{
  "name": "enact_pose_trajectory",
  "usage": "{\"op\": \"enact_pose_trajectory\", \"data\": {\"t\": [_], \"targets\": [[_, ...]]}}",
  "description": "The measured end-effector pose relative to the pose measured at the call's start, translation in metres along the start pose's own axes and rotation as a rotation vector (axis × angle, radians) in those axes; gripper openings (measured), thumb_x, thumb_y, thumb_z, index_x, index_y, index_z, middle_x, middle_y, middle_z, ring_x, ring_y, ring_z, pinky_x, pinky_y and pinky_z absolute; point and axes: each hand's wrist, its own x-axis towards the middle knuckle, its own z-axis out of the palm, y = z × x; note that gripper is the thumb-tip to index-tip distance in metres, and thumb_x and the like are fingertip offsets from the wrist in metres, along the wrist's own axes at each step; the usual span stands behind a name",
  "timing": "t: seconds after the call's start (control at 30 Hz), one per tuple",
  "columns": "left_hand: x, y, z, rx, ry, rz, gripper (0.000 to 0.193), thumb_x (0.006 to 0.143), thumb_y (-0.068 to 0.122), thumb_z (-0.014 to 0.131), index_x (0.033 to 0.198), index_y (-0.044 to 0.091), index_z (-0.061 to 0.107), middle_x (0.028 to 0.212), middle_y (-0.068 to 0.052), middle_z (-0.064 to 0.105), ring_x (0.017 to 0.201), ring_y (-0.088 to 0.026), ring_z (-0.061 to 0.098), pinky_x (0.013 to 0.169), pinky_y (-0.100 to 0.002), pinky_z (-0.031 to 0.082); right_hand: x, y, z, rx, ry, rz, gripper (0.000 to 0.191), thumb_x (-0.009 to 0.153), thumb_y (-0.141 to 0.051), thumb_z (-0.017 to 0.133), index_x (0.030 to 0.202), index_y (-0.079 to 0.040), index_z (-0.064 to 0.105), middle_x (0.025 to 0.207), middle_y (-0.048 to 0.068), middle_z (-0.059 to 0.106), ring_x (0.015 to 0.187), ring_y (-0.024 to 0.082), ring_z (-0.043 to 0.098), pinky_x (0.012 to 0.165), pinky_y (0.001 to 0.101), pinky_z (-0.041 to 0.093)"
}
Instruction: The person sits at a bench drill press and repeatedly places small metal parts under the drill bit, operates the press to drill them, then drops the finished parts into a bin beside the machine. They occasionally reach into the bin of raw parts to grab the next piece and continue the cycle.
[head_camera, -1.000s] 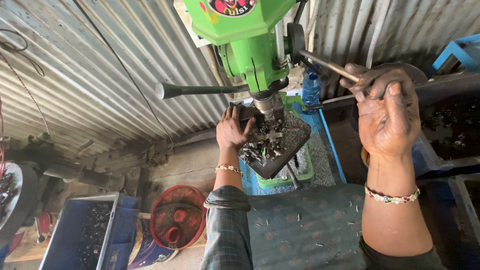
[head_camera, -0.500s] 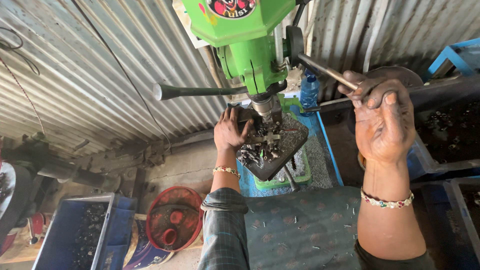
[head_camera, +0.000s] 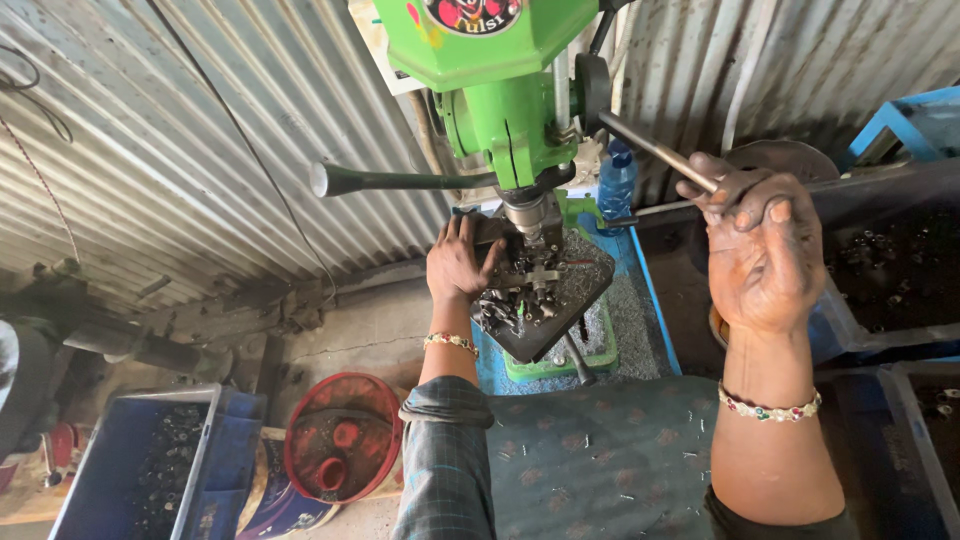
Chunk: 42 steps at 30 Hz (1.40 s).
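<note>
The green drill press (head_camera: 500, 90) stands before a corrugated wall. Under its chuck, on the dark table (head_camera: 590, 285), lies a small grey metal part (head_camera: 535, 278) amid shavings. The left hand (head_camera: 458, 262), fingers bent, steadies that part. The right hand (head_camera: 765, 245) is wrapped tight around the feed lever (head_camera: 650, 150), right of the press.

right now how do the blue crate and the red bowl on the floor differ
The blue crate is rectangular with straight walls; the red bowl is round. The blue crate holds a heap of small dark metal parts; the red bowl holds only a couple of reddish pieces. Both sit side by side on the floor, left of the left hand.
</note>
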Motion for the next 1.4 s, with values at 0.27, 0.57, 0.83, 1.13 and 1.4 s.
{"op": "enact_pose_trajectory", "data": {"t": [0.27,0.57,0.83,1.13,1.4], "targets": [[-0.001,0.000,-0.001,0.008,0.000,-0.017,0.057,0.090,0.052,0.065,0.123,0.006,0.061,0.116,-0.020,0.064,0.107,-0.040,0.064,0.089,-0.048,0.053,-0.007,0.007,-0.012,0.021,0.002,0.013,0.036,0.118,-0.033,0.057,0.092,-0.007,0.055,0.104,0.009,0.062,0.134,0.029,0.054,0.112,0.0472,0.046],[-0.011,0.014,-0.021,-0.086,-0.116,-0.294,0.067,0.098,0.052,0.050,0.148,0.009,0.041,0.137,-0.024,0.051,0.103,-0.046,0.065,0.084,-0.054,0.054,-0.030,0.015,-0.014,0.177,0.106,0.112,0.025,0.102,-0.028,0.059,0.122,-0.014,0.064,0.135,0.004,0.064,0.150,0.024,0.048,0.120,0.0562,0.042],[-0.056,0.054,-0.036,-0.058,-0.075,-0.683,0.087,0.098,0.059,0.045,0.157,-0.002,0.027,0.143,-0.043,0.040,0.106,-0.050,0.066,0.089,-0.052,0.058,-0.077,0.085,-0.017,-0.648,0.092,0.561,0.023,0.100,-0.017,0.064,0.122,-0.012,0.067,0.130,0.006,0.071,0.111,0.018,0.069,0.095,0.0346,0.056],[-0.045,0.048,-0.008,0.010,0.074,-0.559,0.087,0.097,0.063,0.046,0.155,0.001,0.030,0.148,-0.038,0.037,0.135,-0.053,0.040,0.106,-0.061,0.038,-0.063,0.195,-0.008,-1.414,-0.276,0.163,0.037,0.086,-0.013,0.078,0.120,-0.005,0.065,0.113,0.020,0.071,0.098,0.041,0.068,0.084,0.0477,0.055],[-0.050,0.040,0.007,0.046,0.090,-0.546,0.085,0.098,0.062,0.049,0.153,-0.001,0.032,0.142,-0.037,0.042,0.132,-0.052,0.040,0.104,-0.059,0.040,-0.047,0.164,-0.020,-1.081,-0.504,0.719,0.023,0.085,-0.022,0.080,0.103,-0.009,0.074,0.098,0.012,0.078,0.088,0.028,0.074,0.082,0.0408,0.056]]}}
